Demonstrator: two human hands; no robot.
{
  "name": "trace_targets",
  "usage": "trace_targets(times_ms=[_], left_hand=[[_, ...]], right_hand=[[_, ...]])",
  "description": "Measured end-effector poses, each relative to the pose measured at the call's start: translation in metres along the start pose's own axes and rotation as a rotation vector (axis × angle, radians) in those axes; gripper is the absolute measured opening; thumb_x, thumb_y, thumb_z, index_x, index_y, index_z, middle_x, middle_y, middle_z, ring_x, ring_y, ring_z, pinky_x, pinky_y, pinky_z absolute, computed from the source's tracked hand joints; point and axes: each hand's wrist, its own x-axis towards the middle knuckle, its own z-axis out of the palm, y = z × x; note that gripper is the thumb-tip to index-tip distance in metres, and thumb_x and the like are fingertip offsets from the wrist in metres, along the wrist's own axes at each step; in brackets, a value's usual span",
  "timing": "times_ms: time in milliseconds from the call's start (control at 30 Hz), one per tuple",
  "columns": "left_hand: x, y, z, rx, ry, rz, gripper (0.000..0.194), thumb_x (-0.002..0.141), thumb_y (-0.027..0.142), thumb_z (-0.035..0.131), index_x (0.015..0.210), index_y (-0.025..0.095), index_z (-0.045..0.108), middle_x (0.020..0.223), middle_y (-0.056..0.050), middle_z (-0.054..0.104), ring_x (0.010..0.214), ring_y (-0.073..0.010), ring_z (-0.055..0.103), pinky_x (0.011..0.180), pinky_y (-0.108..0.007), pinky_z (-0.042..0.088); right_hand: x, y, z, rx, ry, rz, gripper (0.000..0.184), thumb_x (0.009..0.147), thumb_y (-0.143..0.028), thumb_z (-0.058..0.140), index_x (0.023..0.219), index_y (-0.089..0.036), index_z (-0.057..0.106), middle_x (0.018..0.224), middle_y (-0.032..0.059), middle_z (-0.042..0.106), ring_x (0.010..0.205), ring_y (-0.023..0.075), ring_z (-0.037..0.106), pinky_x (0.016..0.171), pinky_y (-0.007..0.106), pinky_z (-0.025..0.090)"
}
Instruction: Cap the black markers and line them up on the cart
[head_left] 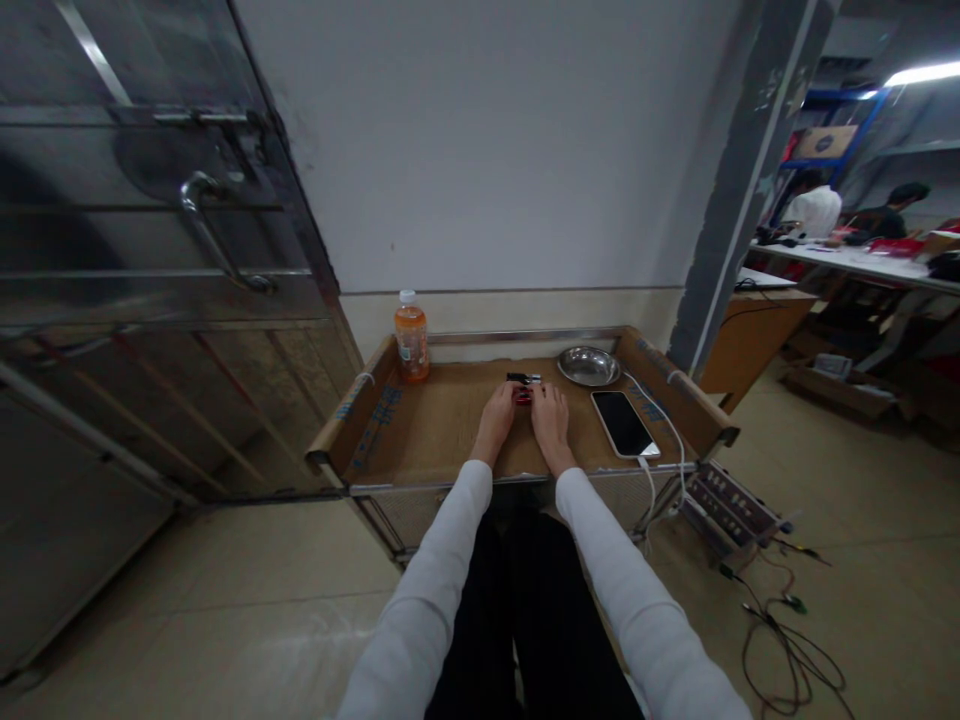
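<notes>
My left hand [496, 415] and my right hand [551, 415] are close together over the middle of a cardboard-lined tray table [450, 430]. Between the fingertips of both hands is a small black object with a silver end [519, 378]. Something red shows just below it, between the fingers. The fingers of both hands are bent and closed around these small parts, which are mostly covered and too small to name exactly.
An orange drink bottle [412, 340] stands at the tray's back left. A round metal dish [589, 366] sits back right, near a phone [624, 424] with a white cable [664, 412]. A metal door [150, 200] is on the left. Cables [787, 650] lie on the floor; people work far right.
</notes>
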Motion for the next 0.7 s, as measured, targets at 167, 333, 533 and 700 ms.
trace_targets(times_ms=[167,333,533,700], left_hand=[[0.0003,-0.0007,0.0009,-0.005,0.015,-0.03,0.018,0.091,0.014,0.043,0.104,0.018,0.054,0.105,-0.009,0.063,0.097,-0.0178,0.062,0.09,-0.034,0.049],[0.0008,-0.0034,0.0035,-0.038,0.037,-0.012,0.019,0.091,0.011,0.042,0.103,0.018,0.054,0.103,-0.008,0.063,0.098,-0.0167,0.061,0.091,-0.034,0.049],[0.0016,-0.0053,0.0052,-0.056,0.027,-0.031,0.016,0.091,0.011,0.042,0.1,0.015,0.053,0.102,-0.01,0.063,0.098,-0.0174,0.061,0.091,-0.034,0.049],[0.0002,-0.0018,0.0024,-0.104,-0.004,0.019,0.017,0.09,0.009,0.04,0.1,0.018,0.052,0.099,-0.007,0.062,0.096,-0.016,0.06,0.091,-0.033,0.049]], right_hand=[[0.0008,0.0017,0.0004,0.042,0.0,0.016,0.031,0.094,-0.014,0.037,0.115,-0.016,0.06,0.107,0.012,0.062,0.098,0.0213,0.053,0.086,0.032,0.037],[0.0004,0.0026,0.002,0.035,0.016,0.023,0.03,0.095,-0.015,0.036,0.111,-0.017,0.062,0.103,0.0111,0.063,0.096,0.0207,0.054,0.084,0.032,0.037],[0.0001,0.0027,-0.0006,0.039,0.004,0.034,0.029,0.095,-0.016,0.036,0.109,-0.018,0.062,0.101,0.0108,0.063,0.095,0.0208,0.054,0.084,0.032,0.036],[0.0006,0.0023,0.0013,0.064,-0.017,-0.017,0.031,0.095,-0.014,0.035,0.114,-0.016,0.06,0.106,0.0123,0.063,0.099,0.0212,0.055,0.088,0.033,0.038]])
